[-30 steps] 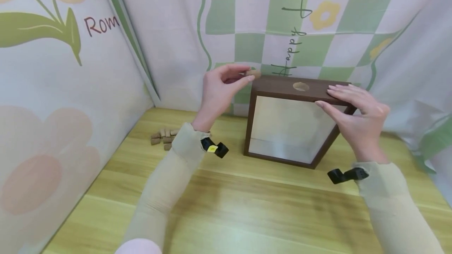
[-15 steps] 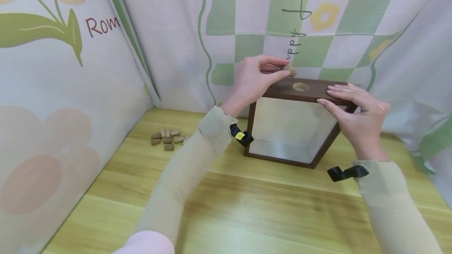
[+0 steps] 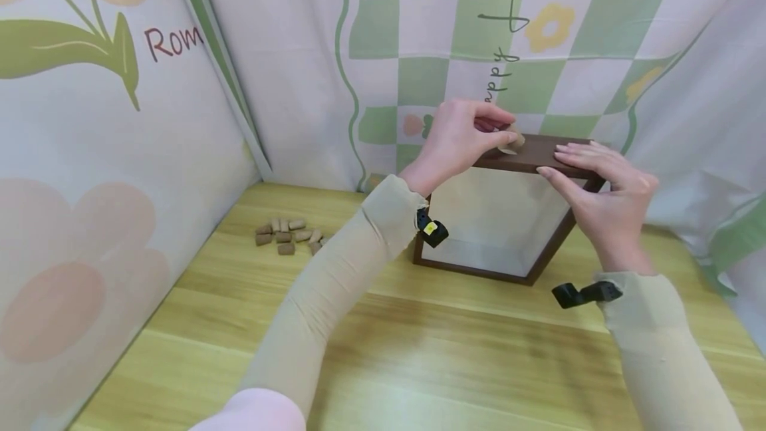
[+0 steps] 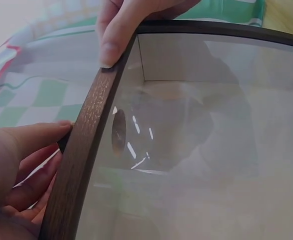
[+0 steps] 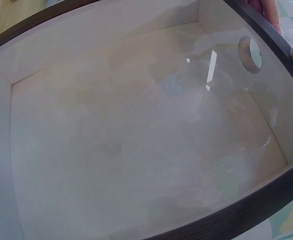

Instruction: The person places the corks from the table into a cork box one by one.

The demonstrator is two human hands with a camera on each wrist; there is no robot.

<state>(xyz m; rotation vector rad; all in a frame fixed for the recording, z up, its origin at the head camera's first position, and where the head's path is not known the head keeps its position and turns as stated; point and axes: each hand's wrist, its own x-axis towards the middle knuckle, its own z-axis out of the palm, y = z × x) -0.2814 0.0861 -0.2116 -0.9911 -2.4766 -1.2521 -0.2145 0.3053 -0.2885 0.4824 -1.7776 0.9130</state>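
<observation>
My left hand [image 3: 461, 142] pinches a light-brown wine cork [image 3: 516, 140] between thumb and fingers, right at the hole in the top of a dark-brown shadow box [image 3: 553, 150]. The box stands upright and has a clear front panel [image 3: 487, 218]. From inside, the round hole shows in the left wrist view as a dark oval [image 4: 119, 132]; in the right wrist view the hole [image 5: 255, 54] lets light through. My right hand [image 3: 616, 198] rests on the box's top right corner, fingers on top and thumb at the front edge. No corks show inside the box.
Several loose corks [image 3: 284, 238] lie on the wooden table [image 3: 419, 351] at the left, some partly behind my left sleeve. A checked curtain [image 3: 421, 32] hangs behind the box, and a printed cloth wall [image 3: 90, 218] borders the left side.
My left hand has carried the cork rightwards from the box's left end to the hole. The right hand and the box have stayed in place.
</observation>
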